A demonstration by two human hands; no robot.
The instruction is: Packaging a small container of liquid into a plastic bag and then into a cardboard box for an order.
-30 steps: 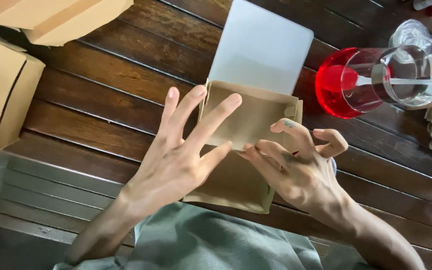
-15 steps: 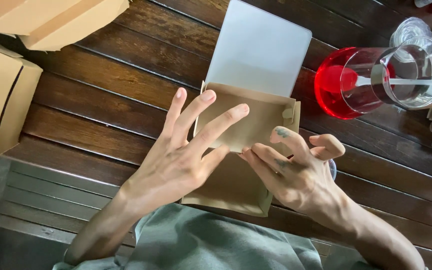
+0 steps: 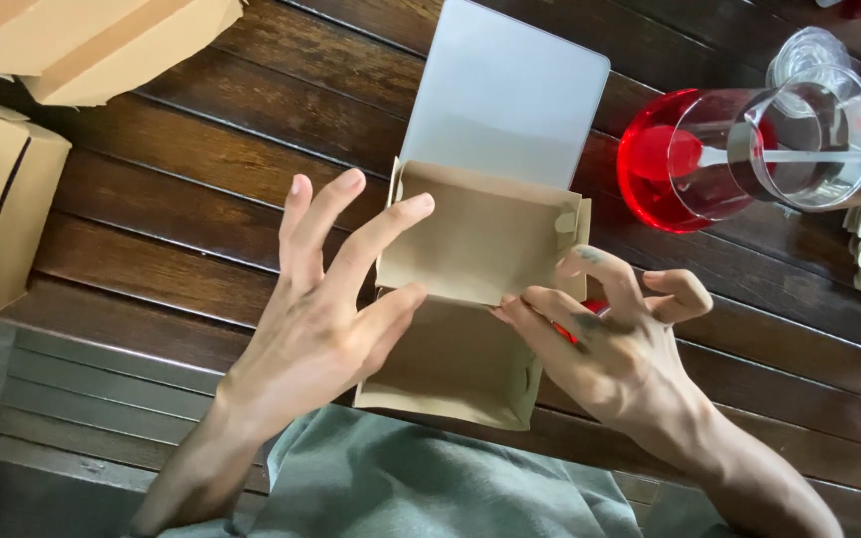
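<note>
While we've got this brown cardboard box point(image 3: 470, 289) half-folded over the dark wooden slat table point(image 3: 151, 189), both our hands are on it at once. It sits right in front of us, its near end over our grey-green shirt point(image 3: 401, 478), and everything else here is placed relative to it.

Our left hand point(image 3: 326, 309) is at the box's left side with the fingers fanned wide apart; the index tip touches the top left corner of the raised flap and the thumb rests against the fold line lower down. Our right hand point(image 3: 610, 339) is at the right side, fingers curled, with the thumb and forefinger tips pinching the lower edge of that same flap. Something small and red peeks out just beside that hand, but we can't tell what it is.

Beyond the box's far edge, touching it, lies a white frosted plastic sheet point(image 3: 505, 95). Off to the right of the box stands a clear glass cup point(image 3: 799, 139) next to a red round lid point(image 3: 655, 164), with a white spoon point(image 3: 809, 156) across the cup. Well to the left of the box sit more folded cardboard boxes point(image 3: 12, 130), stacked up.
</note>
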